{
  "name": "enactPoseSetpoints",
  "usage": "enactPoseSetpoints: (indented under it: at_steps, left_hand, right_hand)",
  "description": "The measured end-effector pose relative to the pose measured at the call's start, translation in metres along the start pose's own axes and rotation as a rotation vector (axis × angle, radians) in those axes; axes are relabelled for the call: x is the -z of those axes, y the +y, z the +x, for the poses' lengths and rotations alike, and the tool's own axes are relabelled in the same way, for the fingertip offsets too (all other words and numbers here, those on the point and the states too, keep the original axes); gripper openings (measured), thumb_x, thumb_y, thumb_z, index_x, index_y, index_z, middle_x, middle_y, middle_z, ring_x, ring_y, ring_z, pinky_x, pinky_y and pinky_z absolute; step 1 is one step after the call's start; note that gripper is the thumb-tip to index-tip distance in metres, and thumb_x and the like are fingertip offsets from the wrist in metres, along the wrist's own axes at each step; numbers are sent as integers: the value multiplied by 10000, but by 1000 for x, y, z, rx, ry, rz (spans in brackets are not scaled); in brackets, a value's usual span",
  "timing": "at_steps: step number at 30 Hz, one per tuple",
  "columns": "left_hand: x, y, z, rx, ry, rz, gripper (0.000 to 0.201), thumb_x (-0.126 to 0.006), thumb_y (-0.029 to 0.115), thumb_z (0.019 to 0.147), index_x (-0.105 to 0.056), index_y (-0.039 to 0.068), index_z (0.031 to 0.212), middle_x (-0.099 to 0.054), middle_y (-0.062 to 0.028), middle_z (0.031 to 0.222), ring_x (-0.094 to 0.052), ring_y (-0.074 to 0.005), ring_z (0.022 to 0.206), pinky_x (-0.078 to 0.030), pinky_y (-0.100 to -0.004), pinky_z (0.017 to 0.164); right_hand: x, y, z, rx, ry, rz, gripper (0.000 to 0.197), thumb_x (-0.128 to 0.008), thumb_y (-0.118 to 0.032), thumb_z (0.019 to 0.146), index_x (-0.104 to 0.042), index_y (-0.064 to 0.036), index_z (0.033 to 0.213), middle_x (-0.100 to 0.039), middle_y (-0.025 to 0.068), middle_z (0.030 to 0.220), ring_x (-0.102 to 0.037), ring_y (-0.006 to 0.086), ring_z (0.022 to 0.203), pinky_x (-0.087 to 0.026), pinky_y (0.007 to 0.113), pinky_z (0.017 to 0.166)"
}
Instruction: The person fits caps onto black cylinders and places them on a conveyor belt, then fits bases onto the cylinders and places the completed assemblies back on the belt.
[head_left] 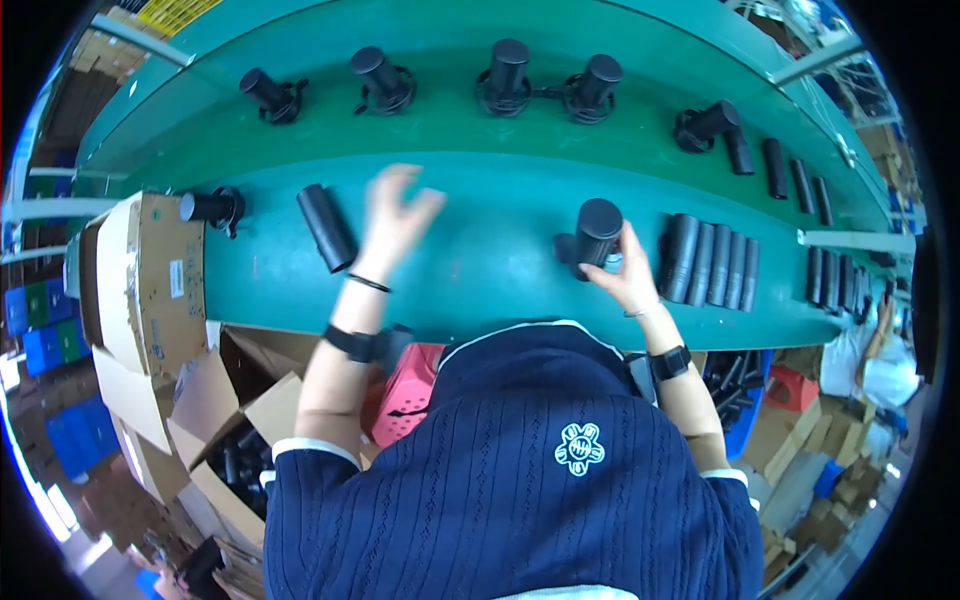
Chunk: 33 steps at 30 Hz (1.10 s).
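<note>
My right hand (630, 275) grips a black cylinder (598, 228) from its right side, thumb low and fingers behind. The cylinder's round top faces up. A small dark part (565, 247) sticks out at its left, and its lower end is partly hidden. My left hand (395, 222) is over the green bench, fingers spread, with nothing in it. Just left of that hand, a black tube (326, 228) lies at a slant on the bench. To the right of my right hand, several black tubes (708, 262) lie side by side.
Along the green bench's (460, 300) far side stand black cylinders on ring-shaped bases (505, 78). Another such cylinder (210, 207) lies by a cardboard box (165, 290) at left. An open carton (235, 470) and a blue bin (745, 400) hold black parts. A person (885, 350) is at far right.
</note>
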<state>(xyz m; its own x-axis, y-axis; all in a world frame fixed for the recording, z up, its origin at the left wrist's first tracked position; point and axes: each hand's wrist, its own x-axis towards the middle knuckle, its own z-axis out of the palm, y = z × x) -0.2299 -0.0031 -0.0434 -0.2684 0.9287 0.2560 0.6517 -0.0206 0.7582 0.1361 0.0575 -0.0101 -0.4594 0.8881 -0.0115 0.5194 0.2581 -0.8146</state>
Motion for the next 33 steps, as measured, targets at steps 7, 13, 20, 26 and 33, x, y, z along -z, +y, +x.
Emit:
enactPoseSetpoints:
  at_steps: [7,13,20,26,33]
  left_hand:
    - [-57,93,-39,266,-447,-725,786,-815,203,724,-384,55,1364,-466,-108,1301,-435,-232,1246,-384,-397,1030]
    - [-64,65,-58,174,-467,-630,742,-794,110,739,-385,44,1355,-486,-111,1273,-464,-216,1219,-371,-363,1040]
    - [-67,85,-60,178,-368,-671,566,-634,124,873,-350,22,1352,-475,-116,1270,-470,-200,1174,-396,-336,990]
    - [-64,87,-59,335,-321,-765,526,-612,113,858,-357,52,1314,-469,-88,1198,-477,-175,1080,-411,-298,913]
    - [-65,85,-53,398,-333,-904,510,-677,71,776,-393,61,1200,-462,-75,1122,-473,-144,1032,-431,-275,847]
  right_hand:
    - [-48,-34,29,139,-346,141,774,-758,-169,697,-393,-44,1368,-552,140,1199,-560,256,1088,-468,358,877]
    - [-31,-33,42,-172,-482,581,414,-567,-172,939,-503,-120,1345,-556,52,1104,-580,122,873,-480,253,748]
    - [-55,-30,42,-224,-514,823,325,-548,-192,952,-585,-155,1273,-636,20,802,-589,71,629,-498,216,562]
    - [-60,-36,42,-266,-581,894,364,-512,-202,965,-534,-155,1326,-671,46,852,-652,107,666,-526,224,539]
    - [-63,-36,42,-272,-605,859,361,-523,-218,961,-548,-195,1320,-679,51,853,-654,110,633,-516,219,522]
